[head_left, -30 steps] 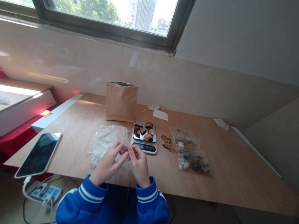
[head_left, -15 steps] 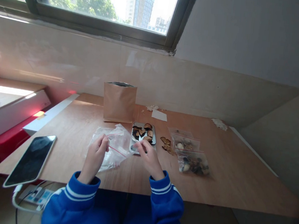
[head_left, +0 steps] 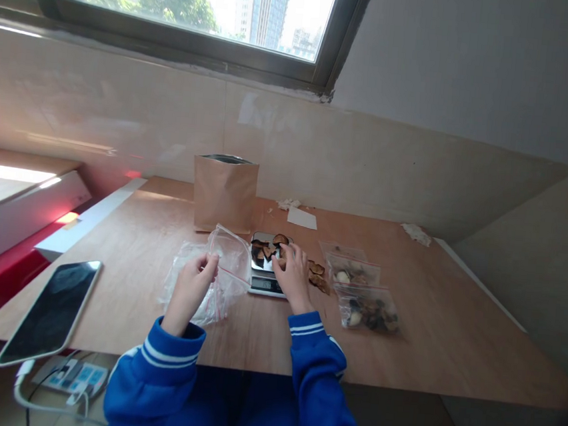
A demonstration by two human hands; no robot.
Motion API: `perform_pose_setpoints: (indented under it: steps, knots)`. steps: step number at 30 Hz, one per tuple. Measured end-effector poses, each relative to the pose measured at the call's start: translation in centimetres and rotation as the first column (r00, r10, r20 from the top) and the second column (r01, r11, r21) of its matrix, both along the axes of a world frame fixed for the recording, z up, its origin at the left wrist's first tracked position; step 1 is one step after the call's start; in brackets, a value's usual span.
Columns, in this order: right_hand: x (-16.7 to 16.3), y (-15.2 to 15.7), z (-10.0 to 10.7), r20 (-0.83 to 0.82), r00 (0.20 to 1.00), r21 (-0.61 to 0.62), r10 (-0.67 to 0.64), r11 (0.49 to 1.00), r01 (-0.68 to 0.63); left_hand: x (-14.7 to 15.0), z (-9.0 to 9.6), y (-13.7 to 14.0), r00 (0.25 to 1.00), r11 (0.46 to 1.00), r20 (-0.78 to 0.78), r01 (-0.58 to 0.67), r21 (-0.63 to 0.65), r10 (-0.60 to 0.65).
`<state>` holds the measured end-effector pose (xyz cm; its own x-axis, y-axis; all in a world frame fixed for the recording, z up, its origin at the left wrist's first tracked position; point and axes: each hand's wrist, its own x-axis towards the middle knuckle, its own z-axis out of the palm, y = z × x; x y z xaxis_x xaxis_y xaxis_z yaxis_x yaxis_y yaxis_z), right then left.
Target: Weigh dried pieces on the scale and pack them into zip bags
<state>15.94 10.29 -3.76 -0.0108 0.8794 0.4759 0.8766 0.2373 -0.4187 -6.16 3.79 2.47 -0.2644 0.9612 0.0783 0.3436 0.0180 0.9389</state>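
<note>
My left hand [head_left: 195, 285] pinches the edge of a clear zip bag [head_left: 233, 248] with a red seal line, its mouth spread apart. Beneath it, more clear plastic bags [head_left: 177, 276] lie on the table. My right hand [head_left: 294, 277] is over a small digital scale [head_left: 254, 282], its thumb and fingers closed round a dried brown slice [head_left: 282, 260] on the pan. Several other dried slices [head_left: 261, 252], dark-edged and curled, rest on the pan. The scale's display shows, but its digits are too small to read.
A brown paper pouch [head_left: 224, 197] stands open-topped behind the bags. Right of the scale lie loose dried slices [head_left: 318, 282] and filled zip bags [head_left: 369, 312]. A white card [head_left: 302, 218] is at the back. A phone [head_left: 50, 314] with a cable overhangs the left front edge.
My right hand has let go of the bag and moved up onto the slices on the scale. My left hand has moved slightly right and up, with the bag's mouth now open.
</note>
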Motion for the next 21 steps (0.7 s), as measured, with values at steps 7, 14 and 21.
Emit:
perform_pose_setpoints:
  steps: [7, 14, 21]
  knots:
    - [0.2, 0.5, -0.8, -0.060, 0.998, -0.054, 0.012, 0.998, -0.015, 0.5, -0.9, -0.5, 0.999, 0.999, 0.051, 0.005, 0.049, -0.008]
    - [1.1, 1.0, -1.0, -0.250, 0.968, -0.042, -0.005, 0.999, -0.006, 1.3, -1.3, -1.0, 0.997, 0.998, 0.080, -0.004, 0.067, -0.002]
    - [0.3, -0.5, 2.3, -0.451, 0.892, -0.084, -0.002, 0.996, -0.040, 1.7, -1.3, -1.1, 0.998, 0.998, 0.067, -0.001, 0.066, -0.003]
